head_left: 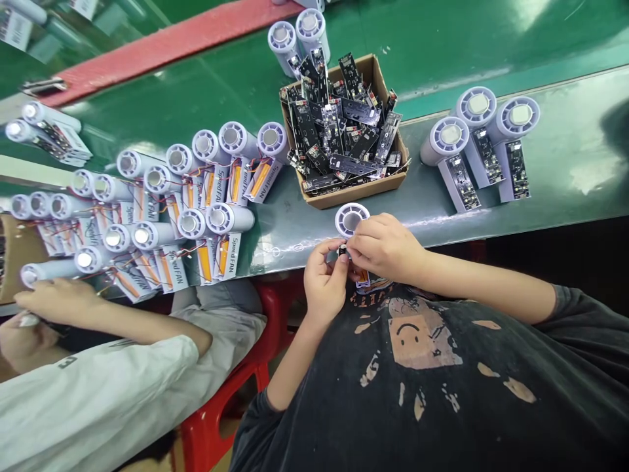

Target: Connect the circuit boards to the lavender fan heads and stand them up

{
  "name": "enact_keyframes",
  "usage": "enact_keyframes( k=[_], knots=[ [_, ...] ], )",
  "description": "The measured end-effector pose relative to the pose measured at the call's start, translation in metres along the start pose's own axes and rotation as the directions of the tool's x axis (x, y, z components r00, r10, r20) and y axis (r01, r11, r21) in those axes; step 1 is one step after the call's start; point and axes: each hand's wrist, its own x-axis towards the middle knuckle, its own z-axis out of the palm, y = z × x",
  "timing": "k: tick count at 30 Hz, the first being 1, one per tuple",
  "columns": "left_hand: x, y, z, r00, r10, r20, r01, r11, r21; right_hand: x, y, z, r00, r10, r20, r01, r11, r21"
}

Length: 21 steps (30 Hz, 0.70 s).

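Red bar (171, 49) slanting across upper left of your view, metal fitting (44, 86) at its lower end. Glossy green bench (472, 39) spanning upper frame, light glare at upper right. Person in white shirt (122, 393) to your left, lower left of frame. Red stool (204, 429), lower centre-left, beside that person. Cardboard (24, 255) at left edge, partly cut off.

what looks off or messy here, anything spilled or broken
The box looks overfull: boards are heaped loosely above its rim at all angles, and some lean out past the edge. That could just be how they are stored. Nothing looks plainly spilled or broken.
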Motion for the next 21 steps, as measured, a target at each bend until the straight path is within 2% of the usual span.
enact_keyframes(
  k=[4,7,9,12,14,16,17,18,21],
  knots=[
    [-0.003,-0.009,0.002,0.991,0.137,0.005,-0.137,0.990,0.017,-0.001,0.001,0.005,1.000,0.015,0.002,-0.015,0.999,0.047],
    [-0.003,-0.012,0.002,0.986,0.167,0.014,-0.167,0.986,0.003,0.001,0.004,0.005,0.998,0.049,0.047,-0.055,0.989,0.134],
    [-0.002,-0.010,0.001,0.989,0.142,0.032,-0.142,0.990,0.013,0.001,0.009,-0.001,0.997,0.040,0.066,-0.055,0.969,0.240],
    [0.000,-0.007,-0.002,0.997,0.033,0.068,-0.033,0.999,0.005,-0.001,0.021,-0.017,0.999,0.029,0.021,-0.035,0.911,0.411],
    [-0.001,-0.007,-0.003,0.998,-0.017,0.067,0.019,1.000,-0.017,-0.005,0.031,-0.025,0.995,-0.026,0.096,-0.021,0.887,0.462],
    [-0.002,-0.008,-0.004,0.998,-0.022,0.058,0.024,0.999,-0.027,-0.009,0.037,-0.027,0.974,-0.110,0.199,0.001,0.877,0.480],
    [-0.002,-0.009,-0.004,0.998,-0.013,0.064,0.014,1.000,-0.018,-0.011,0.039,-0.026,0.971,-0.116,0.211,-0.006,0.864,0.503],
    [-0.002,-0.009,-0.004,0.997,0.005,0.077,-0.005,1.000,0.002,-0.013,0.039,-0.024,0.976,-0.085,0.201,-0.036,0.846,0.532],
    [-0.003,-0.007,-0.005,0.982,0.115,0.150,-0.131,0.986,0.100,-0.013,0.032,-0.015,0.980,0.120,0.162,-0.197,0.742,0.640]
  ],
)
